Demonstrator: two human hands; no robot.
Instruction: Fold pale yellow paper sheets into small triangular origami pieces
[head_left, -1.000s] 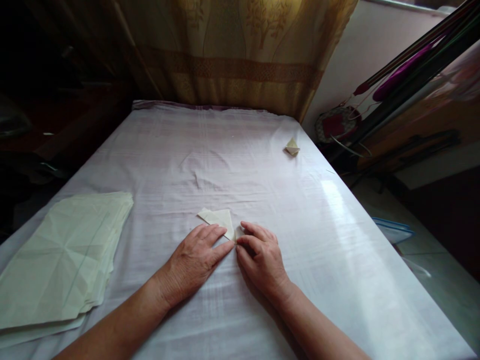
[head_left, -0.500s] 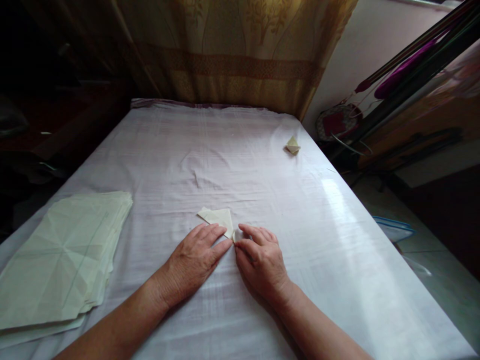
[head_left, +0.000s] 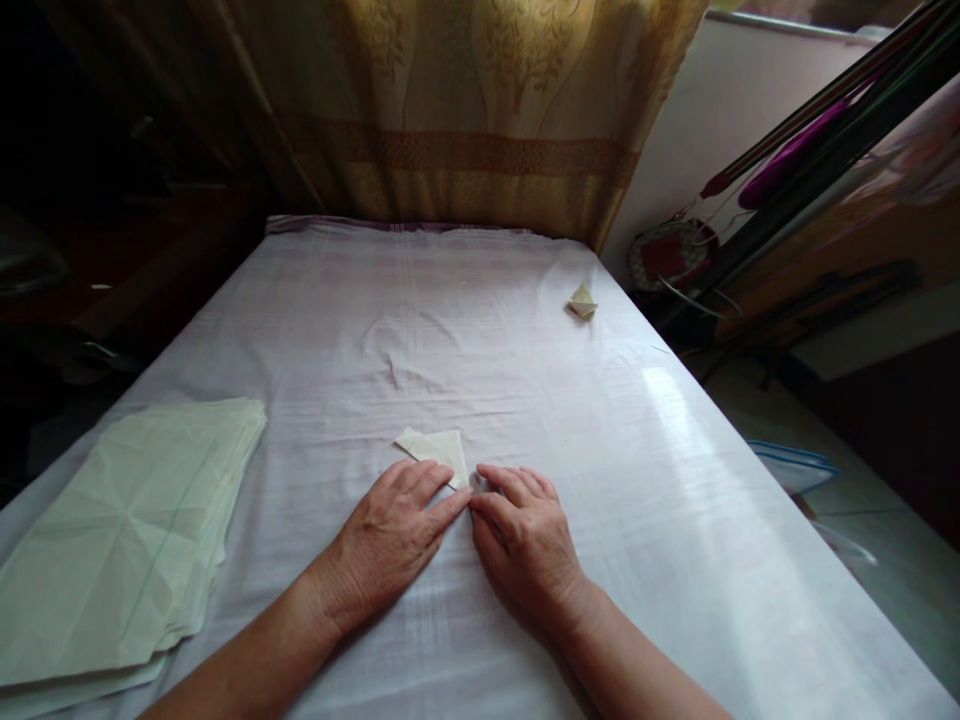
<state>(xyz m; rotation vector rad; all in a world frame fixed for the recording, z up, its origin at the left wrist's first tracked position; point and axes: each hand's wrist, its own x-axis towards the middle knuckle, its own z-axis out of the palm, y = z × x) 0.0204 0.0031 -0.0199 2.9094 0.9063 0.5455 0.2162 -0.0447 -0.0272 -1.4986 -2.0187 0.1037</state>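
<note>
A small folded piece of pale paper [head_left: 444, 452] lies on the cloth in front of me, with a pointed tab at its far left. My left hand [head_left: 401, 515] holds it down, fingers laid over its near edge and thumb stretched to its near right corner. At that same corner my right hand [head_left: 525, 525] has thumb and index finger pinched together, the other fingers curled just to the right of the paper. The fingertips meet there and hide the corner itself.
A stack of creased pale paper sheets [head_left: 127, 530] lies at the left. Towards the far right edge sits a small folded paper piece [head_left: 582, 302]. The bed-like surface has a light cloth [head_left: 337, 330], with a patterned curtain [head_left: 465, 90] behind and a bag [head_left: 671, 255] beyond its right side.
The small flap that stood up at the paper's near right corner is now pressed down under my left thumb. My head view has tilted up slightly, so everything sits lower.
</note>
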